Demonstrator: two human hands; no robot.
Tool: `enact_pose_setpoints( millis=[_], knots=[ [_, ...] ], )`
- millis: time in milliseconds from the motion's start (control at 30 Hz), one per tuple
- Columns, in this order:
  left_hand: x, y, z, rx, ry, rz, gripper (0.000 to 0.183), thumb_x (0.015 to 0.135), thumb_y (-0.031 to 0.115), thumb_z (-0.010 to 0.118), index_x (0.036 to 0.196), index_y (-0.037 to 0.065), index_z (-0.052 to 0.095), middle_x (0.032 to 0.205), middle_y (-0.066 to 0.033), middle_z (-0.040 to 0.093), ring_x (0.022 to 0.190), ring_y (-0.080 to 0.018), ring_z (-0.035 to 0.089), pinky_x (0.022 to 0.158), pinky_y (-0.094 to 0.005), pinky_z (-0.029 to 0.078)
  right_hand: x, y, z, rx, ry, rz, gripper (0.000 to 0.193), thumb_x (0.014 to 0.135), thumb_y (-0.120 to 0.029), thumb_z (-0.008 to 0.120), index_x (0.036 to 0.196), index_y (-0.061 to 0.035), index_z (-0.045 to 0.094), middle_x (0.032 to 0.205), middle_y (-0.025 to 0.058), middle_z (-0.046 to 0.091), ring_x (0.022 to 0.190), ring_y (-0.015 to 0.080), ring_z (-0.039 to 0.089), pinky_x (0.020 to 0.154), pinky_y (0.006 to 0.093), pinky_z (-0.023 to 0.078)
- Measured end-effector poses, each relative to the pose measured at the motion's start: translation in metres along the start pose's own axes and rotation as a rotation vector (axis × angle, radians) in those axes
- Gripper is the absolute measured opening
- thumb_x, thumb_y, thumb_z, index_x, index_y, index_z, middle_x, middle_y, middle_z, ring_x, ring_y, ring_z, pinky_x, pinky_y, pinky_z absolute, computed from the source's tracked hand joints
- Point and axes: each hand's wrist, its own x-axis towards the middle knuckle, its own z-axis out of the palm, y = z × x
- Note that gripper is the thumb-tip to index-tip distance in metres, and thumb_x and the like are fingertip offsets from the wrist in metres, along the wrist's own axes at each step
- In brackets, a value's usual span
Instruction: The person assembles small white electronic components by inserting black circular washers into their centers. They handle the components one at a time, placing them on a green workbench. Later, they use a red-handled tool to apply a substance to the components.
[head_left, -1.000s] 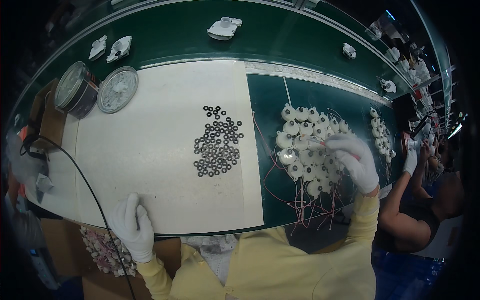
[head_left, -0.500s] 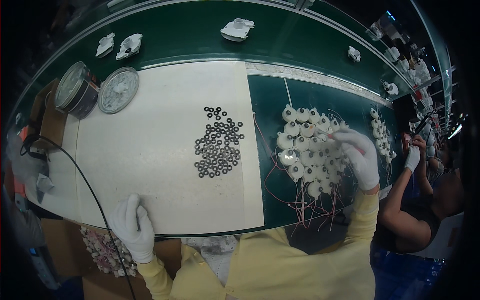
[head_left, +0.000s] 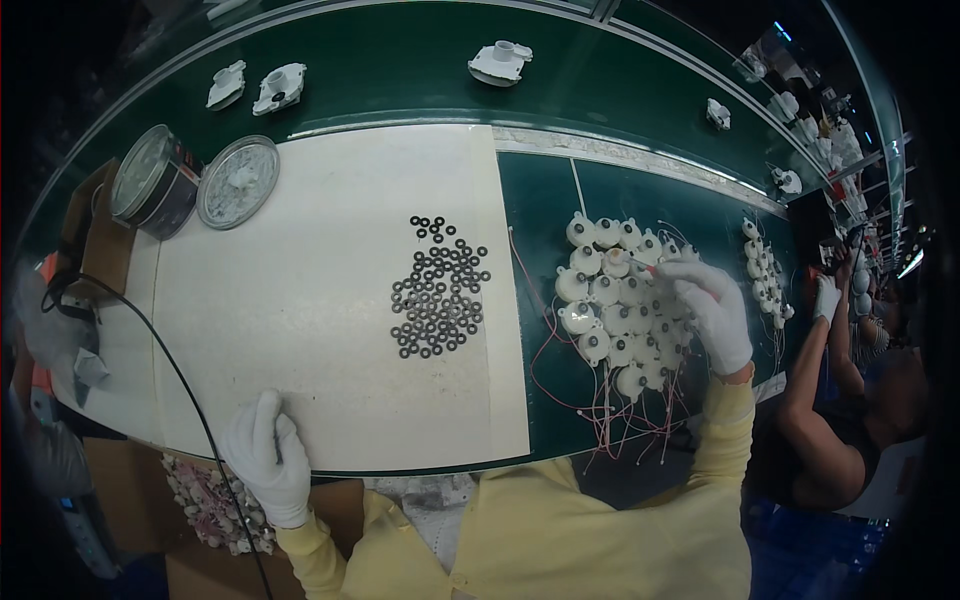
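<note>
My right hand [head_left: 712, 312], in a white glove, is closed round a thin tool with a red handle [head_left: 655, 269]. The tool's far end reaches over the cluster of round cream-coloured motors [head_left: 577, 318] with dark centres, at one in the upper part; what the tip is like is too small to tell. Pink and white wires [head_left: 640, 430] trail from the motors toward me. My gloved left hand [head_left: 265, 462] rests at the front edge of the white board [head_left: 300, 330], fingers stretched out and nothing seen in it. Many black rings [head_left: 437, 290] lie on the board between my hands.
An open tin [head_left: 155, 185] and its smeared round lid [head_left: 238, 182] stand at the far left beside a cardboard box [head_left: 95, 225]. A black cable [head_left: 180, 370] crosses near my left hand. White housings [head_left: 500, 64] sit on the green belt behind. A co-worker's gloved hand [head_left: 826, 298] is at right.
The white housings on the far green belt have shifted right. The tool in my right hand has moved slightly left over the motors. My left hand has stayed nearly still.
</note>
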Motion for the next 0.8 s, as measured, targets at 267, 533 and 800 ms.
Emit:
enact_pose_setpoints(
  millis=[267, 533, 800],
  knots=[
    [0.0, 0.001, 0.0, 0.011, 0.01, 0.009, 0.037, 0.087, -0.009, 0.059, 0.124, -0.003, 0.066, 0.101, -0.0175, 0.068, 0.088, -0.0362, 0.065, 0.079, -0.045, 0.05, -0.001, -0.007, -0.003, 0.034, 0.024, -0.024, 0.025, 0.093, -0.002, 0.058, 0.112, 0.0049, 0.074, 0.102, 0.0099, 0.074, 0.087, 0.0141, 0.064, 0.081, 0.0271, 0.051],
    [-0.001, 0.001, 0.0, 0.018, 0.016, 0.004, 0.036, 0.088, -0.009, 0.06, 0.123, -0.003, 0.066, 0.102, -0.0174, 0.068, 0.088, -0.0362, 0.065, 0.079, -0.0451, 0.05, -0.001, -0.005, 0.001, -0.025, 0.018, -0.042, 0.027, 0.092, 0.0, 0.057, 0.112, 0.005, 0.074, 0.102, 0.0107, 0.074, 0.091, 0.0157, 0.067, 0.084, 0.0279, 0.051],
    [0.001, 0.0, 0.001, 0.009, 0.017, 0.008, 0.036, 0.087, -0.01, 0.059, 0.121, -0.003, 0.067, 0.101, -0.0174, 0.068, 0.087, -0.0359, 0.064, 0.078, -0.0448, 0.05, -0.006, -0.002, -0.004, 0.053, 0.054, -0.041, 0.032, 0.088, 0.003, 0.054, 0.114, 0.0044, 0.073, 0.106, 0.0112, 0.074, 0.093, 0.0155, 0.066, 0.087, 0.0276, 0.051]
  ],
)
